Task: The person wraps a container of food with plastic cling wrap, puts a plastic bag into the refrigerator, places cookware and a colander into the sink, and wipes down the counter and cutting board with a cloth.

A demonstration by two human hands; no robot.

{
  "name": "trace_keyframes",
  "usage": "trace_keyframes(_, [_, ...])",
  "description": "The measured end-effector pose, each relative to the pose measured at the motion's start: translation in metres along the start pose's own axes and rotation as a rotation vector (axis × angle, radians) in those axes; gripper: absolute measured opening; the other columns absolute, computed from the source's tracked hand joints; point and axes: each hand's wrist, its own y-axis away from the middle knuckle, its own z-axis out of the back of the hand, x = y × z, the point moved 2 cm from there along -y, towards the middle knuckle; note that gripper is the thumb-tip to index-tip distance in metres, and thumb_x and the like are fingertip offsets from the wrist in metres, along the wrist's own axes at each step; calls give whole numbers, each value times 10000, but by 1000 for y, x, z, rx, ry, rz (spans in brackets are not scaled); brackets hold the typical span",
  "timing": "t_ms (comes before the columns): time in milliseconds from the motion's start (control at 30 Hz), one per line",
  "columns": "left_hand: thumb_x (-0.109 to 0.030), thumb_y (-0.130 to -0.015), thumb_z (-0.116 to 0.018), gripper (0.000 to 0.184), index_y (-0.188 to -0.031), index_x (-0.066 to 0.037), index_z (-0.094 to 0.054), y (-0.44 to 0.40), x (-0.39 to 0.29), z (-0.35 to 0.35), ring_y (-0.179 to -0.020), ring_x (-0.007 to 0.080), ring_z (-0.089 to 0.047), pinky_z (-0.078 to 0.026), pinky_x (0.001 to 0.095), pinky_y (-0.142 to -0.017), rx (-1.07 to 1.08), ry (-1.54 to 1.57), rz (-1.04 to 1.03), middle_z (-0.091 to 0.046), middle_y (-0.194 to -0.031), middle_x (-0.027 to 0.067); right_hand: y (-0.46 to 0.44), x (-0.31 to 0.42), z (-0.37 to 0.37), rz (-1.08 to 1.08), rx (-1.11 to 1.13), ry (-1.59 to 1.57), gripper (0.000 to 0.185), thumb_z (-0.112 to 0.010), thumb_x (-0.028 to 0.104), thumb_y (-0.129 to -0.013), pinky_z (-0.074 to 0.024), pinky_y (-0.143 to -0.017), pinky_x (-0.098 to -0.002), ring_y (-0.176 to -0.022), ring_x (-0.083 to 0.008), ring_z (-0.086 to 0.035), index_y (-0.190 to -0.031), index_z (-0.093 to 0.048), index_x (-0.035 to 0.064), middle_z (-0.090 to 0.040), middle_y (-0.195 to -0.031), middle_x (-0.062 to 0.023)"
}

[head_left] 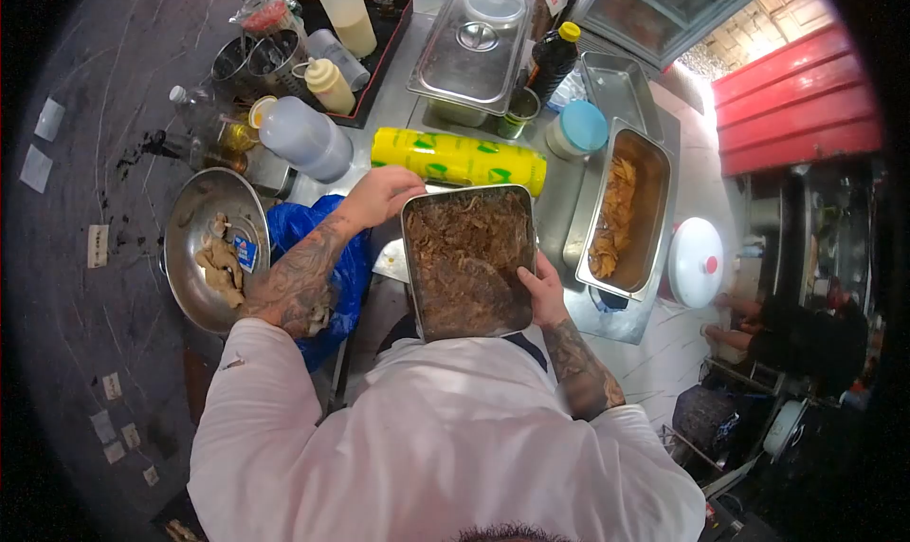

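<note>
A rectangular metal pan (406,276) of dark brown shredded meat (469,262) is tilted toward me, close against my body. My right hand (543,290) grips its right side, thumb over the rim and the other fingers out of sight behind. At the far left corner, my left hand (382,197) has its bent fingers closed on the rim. Just beyond the pan lies a yellow roll of film (460,158) with green print. Under my left forearm a blue plastic bag (351,276) is bunched up.
A steel bowl (185,257) with brown scraps and a blue packet stands left. At right are a deep steel pan (645,229) with orange-brown food and a white lid (696,262). Squeeze bottles (329,85), a lidded steel container (471,49) and a dark bottle (553,63) stand at the back.
</note>
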Motion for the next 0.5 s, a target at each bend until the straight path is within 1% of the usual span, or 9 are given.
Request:
trace_keyframes(67, [-117, -892, -603, 247, -1122, -30, -582, 4, -2, -8, -917, 148, -620, -471, 273, -822, -109, 547, 400, -666, -1000, 38, -3, -4, 3, -15, 22, -32, 529, -554, 51, -897, -386, -1008, -319, -1181, -169, -496, -1392, -374, 8, -508, -1322, -77])
trace_keyframes(100, [-117, -892, -603, 247, -1122, -30, -582, 7, 7, -15, -917, 148, -620, -471, 273, -822, -116, 544, 399, -666, -1000, 38, -2, -2, 1, -12, 28, -29, 529, -554, 51, -897, -386, -1008, -319, -1181, -169, -496, -1392, -374, 8, -508, -1322, -77])
trace_keyframes(200, [-94, -890, -623, 253, -1125, -10, -577, 15, 26, -32, -898, 107, -595, -472, 256, -820, -90, 858, 405, -656, -968, 23, 1, 5, -9, -28, 24, -69, 539, -557, 51, -894, -386, -1009, -323, -1180, -175, -498, -1396, -365, 11, -510, -1318, -78])
trace_keyframes(267, [-83, -830, -694, 403, -1195, -4, -541, 15, 14, -28, -992, 114, -566, -456, 266, -878, 28, 779, 374, -619, -1084, 67, 2, 9, -14, 29, 14, -73, 512, -576, 58, -900, -441, -954, -327, -1120, -169, -537, -1376, -392, 12, -548, -1259, -77])
trace_keyframes(300, [-83, -830, -694, 403, -1195, -4, -541, 16, 7, -29, -992, 114, -566, -456, 266, -878, 29, 782, 373, -619, -1084, 67, 3, 9, -14, 29, 11, -71, 512, -576, 58, -900, -441, -954, -327, -1120, -169, -537, -1376, -392, 12, -548, -1259, -77])
trace_keyframes(367, [-88, -748, -765, 597, -1273, -12, -491, 16, -9, -22, -1131, 168, -517, -428, 309, -949, -141, 535, 139, -523, -1253, 129, 2, 10, -15, 23, 1, -52, 506, -580, 58, -898, -444, -952, -326, -1115, -170, -542, -1369, -401, 14, -551, -1255, -79])
trace_keyframes(400, [-171, -774, -725, 619, -1318, -44, -458, 9, -28, -8, -1250, 267, -447, -391, 363, -1011, -87, 295, 62, -390, -1401, 176, 3, 9, -15, 24, 4, -51, 506, -580, 58, -898, -444, -952, -326, -1115, -170, -542, -1369, -401, 14, -551, -1255, -79])
trace_keyframes(433, [-171, -774, -725, 619, -1318, -44, -458, 10, -27, -11, -1250, 267, -447, -391, 363, -1011, -90, 292, 61, -390, -1401, 176, 2, 9, -16, 21, 7, -48, 509, -583, 59, -897, -442, -955, -328, -1114, -170, -543, -1370, -400, 12, -551, -1258, -79])
trace_keyframes(500, [-267, -813, -642, 571, -1330, -96, -469, 11, -25, -23, -1268, 375, -408, -371, 406, -1037, 85, -174, 41, -388, -1416, 195, 0, 12, -17, 24, 13, -41, 512, -586, 60, -896, -440, -958, -329, -1114, -171, -544, -1370, -399, 11, -550, -1261, -79])
